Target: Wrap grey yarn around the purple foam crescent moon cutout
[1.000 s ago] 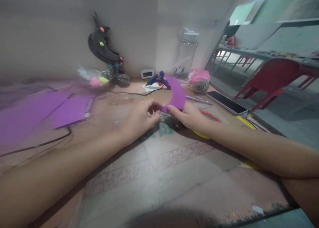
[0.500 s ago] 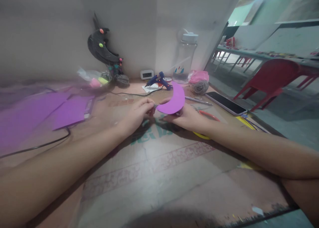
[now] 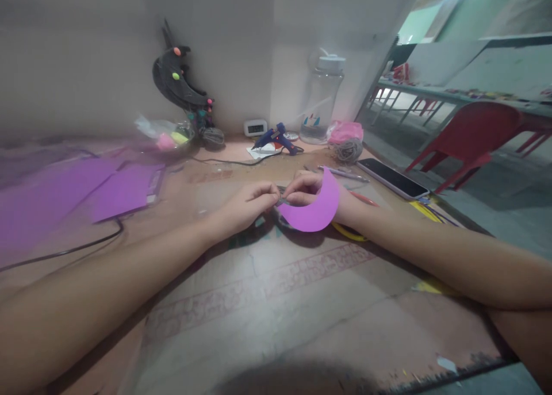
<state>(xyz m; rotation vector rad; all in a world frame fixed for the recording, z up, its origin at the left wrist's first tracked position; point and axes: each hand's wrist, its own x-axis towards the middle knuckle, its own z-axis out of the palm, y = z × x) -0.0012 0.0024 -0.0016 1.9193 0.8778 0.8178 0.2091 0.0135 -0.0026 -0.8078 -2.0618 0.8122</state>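
Observation:
A purple foam crescent (image 3: 314,210) is held over the middle of the table. My right hand (image 3: 307,189) pinches its left tip with closed fingers, the wrist hidden behind the foam. My left hand (image 3: 250,203) meets it from the left, fingers pinched together at the same tip, where a small dark piece that I cannot make out sits between the fingertips. Both forearms rest low over the cardboard-covered tabletop (image 3: 276,303).
Purple foam sheets (image 3: 107,191) and a black cable (image 3: 64,251) lie left. At the back stand a black crescent ornament (image 3: 176,81), a glue gun (image 3: 276,139), a small clock (image 3: 254,128), a water jug (image 3: 321,99) and twine (image 3: 347,149). A phone (image 3: 390,176), scissors (image 3: 357,199) and red chair (image 3: 474,133) are right.
The crescent swung from standing up above my right hand down to hanging in front of it, curve downward. Both hands drew close together at its tip.

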